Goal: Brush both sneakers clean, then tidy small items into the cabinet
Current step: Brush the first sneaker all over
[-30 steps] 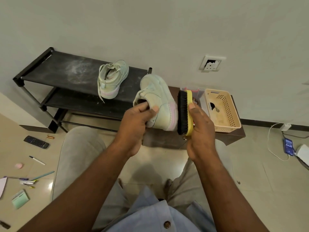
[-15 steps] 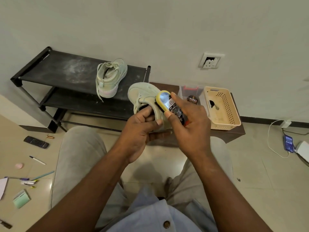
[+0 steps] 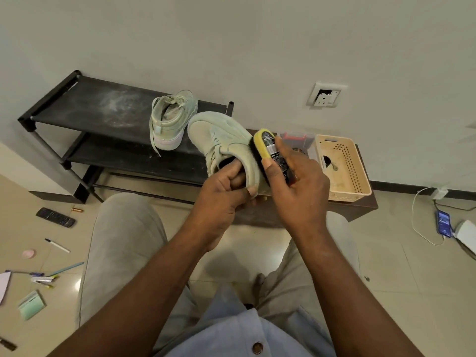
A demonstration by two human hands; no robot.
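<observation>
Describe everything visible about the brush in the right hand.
The brush has a rounded yellow plastic-looking body with a black printed label on its back and dark bristles opposite. It stands tilted on edge, bristles pressed against the side of the pale green sneaker. The right hand grips it, thumb on its near edge, fingers across the label; its lower end is hidden.

We take this for a room in a home: a tiled floor (image 3: 412, 292), a black shoe rack (image 3: 103, 106) holding a sneaker (image 3: 170, 122) against a plain wall, a wall socket (image 3: 325, 95), a smartphone (image 3: 443, 223) and pens (image 3: 57, 245) lying about.
</observation>
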